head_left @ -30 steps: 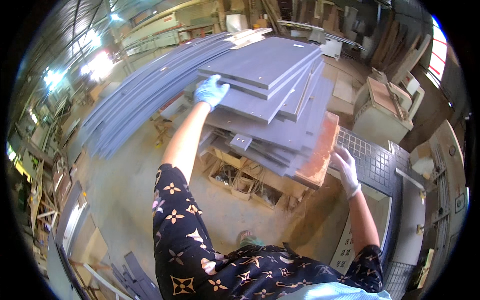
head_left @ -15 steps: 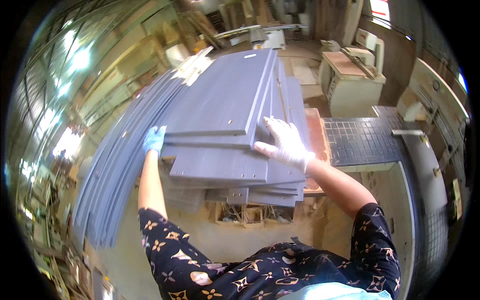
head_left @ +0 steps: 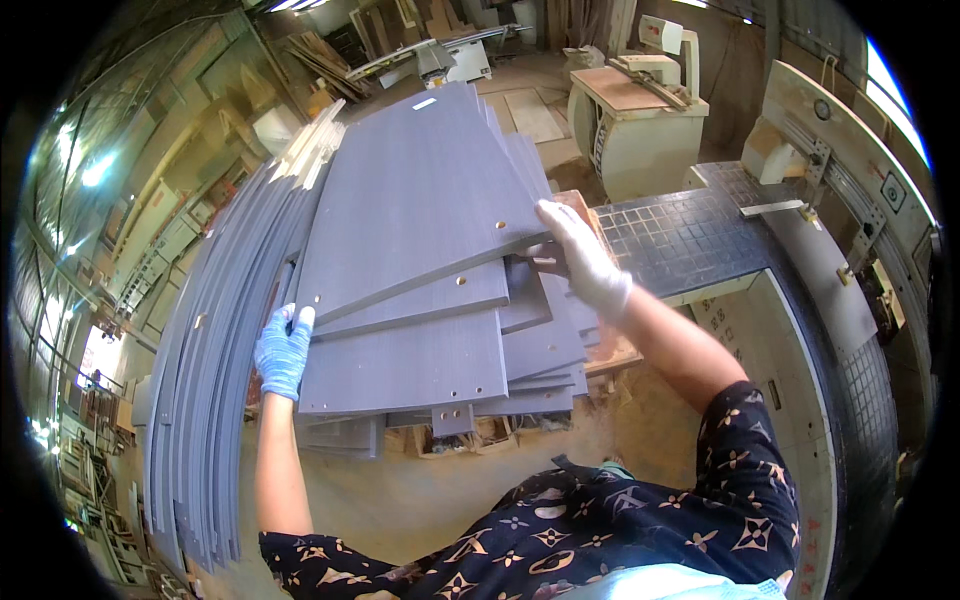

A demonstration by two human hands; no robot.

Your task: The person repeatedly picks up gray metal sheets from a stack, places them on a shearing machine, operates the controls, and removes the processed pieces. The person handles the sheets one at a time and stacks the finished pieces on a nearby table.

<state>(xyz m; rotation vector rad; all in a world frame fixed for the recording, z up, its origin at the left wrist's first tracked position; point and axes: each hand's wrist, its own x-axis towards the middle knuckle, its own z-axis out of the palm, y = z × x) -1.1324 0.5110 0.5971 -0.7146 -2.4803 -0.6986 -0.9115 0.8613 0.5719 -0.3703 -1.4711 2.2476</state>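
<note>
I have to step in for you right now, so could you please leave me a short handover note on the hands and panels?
Left hand, blue glove: gripping the left edge of the top grey panel.
Right hand, white glove: on that panel's right corner.
The panel lies tilted on the stack of grey panels; more panels lean on edge to the left.
Done: top panel gripped at both sides.
Left: it is not yet clear of the stack.

Daylight glared through openings at the left rim, the centre stayed evenly lit and sharp, and fisheye edges bent into black.
</note>
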